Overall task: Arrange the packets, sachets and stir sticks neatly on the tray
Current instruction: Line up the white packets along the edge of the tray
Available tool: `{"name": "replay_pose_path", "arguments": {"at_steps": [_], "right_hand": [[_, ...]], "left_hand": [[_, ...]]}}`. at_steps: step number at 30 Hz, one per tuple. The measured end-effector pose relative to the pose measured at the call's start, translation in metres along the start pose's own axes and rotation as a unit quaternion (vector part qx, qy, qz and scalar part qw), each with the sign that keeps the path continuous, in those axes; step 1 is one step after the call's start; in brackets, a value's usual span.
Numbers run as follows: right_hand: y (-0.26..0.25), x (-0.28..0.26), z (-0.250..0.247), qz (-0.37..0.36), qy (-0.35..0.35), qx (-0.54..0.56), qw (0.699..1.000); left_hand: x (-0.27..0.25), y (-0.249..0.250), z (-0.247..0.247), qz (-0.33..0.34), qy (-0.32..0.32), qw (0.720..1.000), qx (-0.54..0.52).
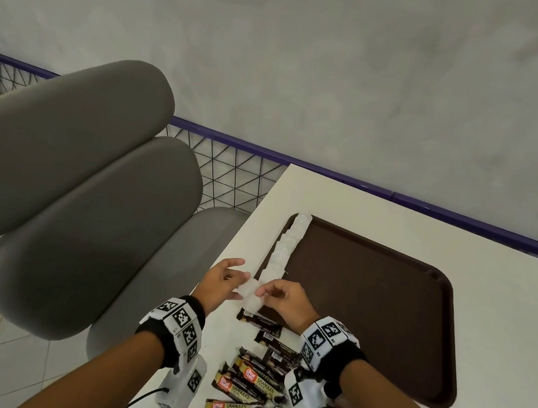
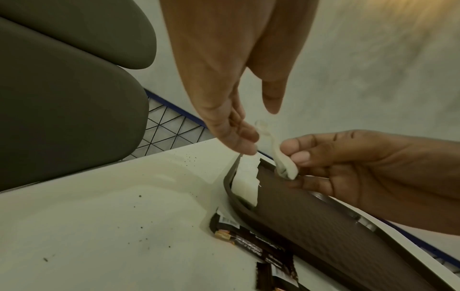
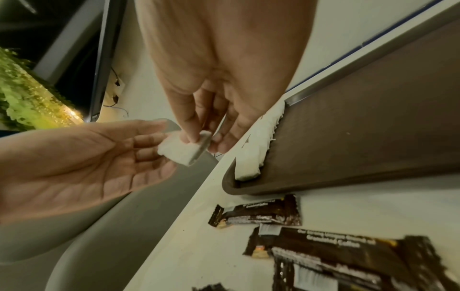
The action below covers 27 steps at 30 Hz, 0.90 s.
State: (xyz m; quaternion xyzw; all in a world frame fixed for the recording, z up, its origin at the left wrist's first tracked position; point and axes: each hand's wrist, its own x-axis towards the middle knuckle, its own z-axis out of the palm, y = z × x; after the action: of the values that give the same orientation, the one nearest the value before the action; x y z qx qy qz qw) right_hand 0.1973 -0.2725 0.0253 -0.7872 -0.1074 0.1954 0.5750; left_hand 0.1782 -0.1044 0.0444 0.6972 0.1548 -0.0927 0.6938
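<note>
Right hand (image 1: 286, 302) grip pinches small white sachets (image 1: 251, 295), about two, count unclear, above the surface (image 1: 501, 317) at the tray's (image 1: 384, 302) near-left corner. Left hand (image 1: 221, 281) grip wide, fingertips touching them. One row of white sachets (image 1: 284, 249) lines the tray's left edge. Several dark coffee packets (image 1: 252, 381) lie loose beside the tray.

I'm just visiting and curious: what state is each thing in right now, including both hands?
Left hand: open, fingers under the white sachets.
Right hand: pinching white sachets, held in the air.
Row of sachets: overlapping along the tray's left edge.
Tray: flat on the table, mostly bare.
Coffee packets: scattered on the table, off the tray.
</note>
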Motion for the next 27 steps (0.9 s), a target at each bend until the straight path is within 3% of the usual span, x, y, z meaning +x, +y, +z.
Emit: {"name": "replay_pose_path", "arguments": {"at_steps": [2, 5, 8, 15, 23, 27], "right_hand": [[0.001, -0.001, -0.004, -0.002, 0.034, 0.022, 0.999], [0.006, -0.002, -0.006, -0.003, 0.071, 0.034, 0.997], [0.007, -0.004, -0.004, -0.003, 0.076, 0.031, 0.997], [0.006, -0.004, -0.007, -0.013, 0.074, 0.021, 0.997], [0.026, 0.008, -0.004, 0.063, 0.173, -0.071, 0.980], [0.029, 0.015, 0.009, 0.074, 0.182, -0.101, 0.975]], "left_hand": [[0.000, -0.001, 0.001, -0.022, 0.006, 1.000, -0.011], [-0.001, -0.003, 0.004, -0.050, -0.035, 0.998, 0.020], [-0.002, -0.005, 0.010, -0.044, -0.061, 0.995, 0.061], [0.004, -0.007, 0.014, -0.028, -0.050, 0.995, 0.082], [0.005, -0.020, -0.011, -0.052, -0.045, 0.990, 0.124], [0.002, -0.023, -0.021, -0.060, -0.046, 0.989, 0.131]]}}
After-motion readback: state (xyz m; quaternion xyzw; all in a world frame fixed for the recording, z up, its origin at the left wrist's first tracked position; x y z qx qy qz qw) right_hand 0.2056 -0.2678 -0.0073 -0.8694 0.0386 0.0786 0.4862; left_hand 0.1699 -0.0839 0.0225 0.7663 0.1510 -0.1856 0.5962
